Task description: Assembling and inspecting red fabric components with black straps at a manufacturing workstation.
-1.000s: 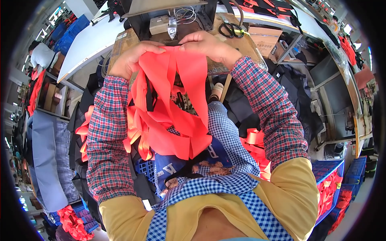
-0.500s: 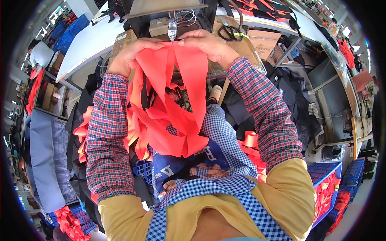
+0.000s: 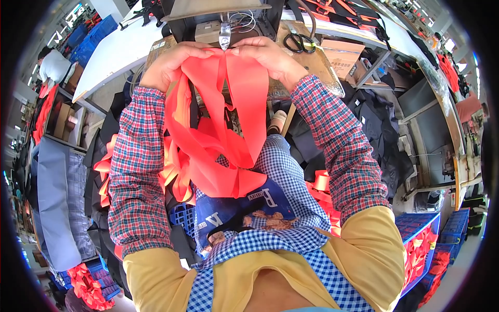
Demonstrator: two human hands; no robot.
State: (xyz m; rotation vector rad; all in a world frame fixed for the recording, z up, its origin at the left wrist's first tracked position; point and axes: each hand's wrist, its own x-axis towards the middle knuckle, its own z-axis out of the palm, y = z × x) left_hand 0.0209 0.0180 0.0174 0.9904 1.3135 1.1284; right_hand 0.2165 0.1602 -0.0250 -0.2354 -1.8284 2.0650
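Observation:
Both my hands pinch a wide red-orange webbing strap (image 3: 247,99) at the metal head of a machine (image 3: 224,39). My left hand (image 3: 174,63) grips it just left of the head, thumb and fingers closed. My right hand (image 3: 270,57) holds it on the right side, fingertips close to the metal tip. From there the strap hangs in long loops over my lap and blue checked apron (image 3: 291,161). More orange strap lengths (image 3: 176,161) bunch by my left forearm. The strap's edge under the tip is partly hidden by my fingers.
Black-handled scissors (image 3: 299,43) lie right of the machine on the worn wooden tabletop (image 3: 325,70). White tables (image 3: 112,57) flank it on both sides. Blue crates (image 3: 416,229) with red straps stand at lower right. Dark fabric (image 3: 379,130) is heaped on the right. Another person (image 3: 53,66) bends at far left.
The hanging loops have swung and spread, opening a gap on the left. My hands have stayed at the machine head, shifting slightly upward, still pinching the strap.

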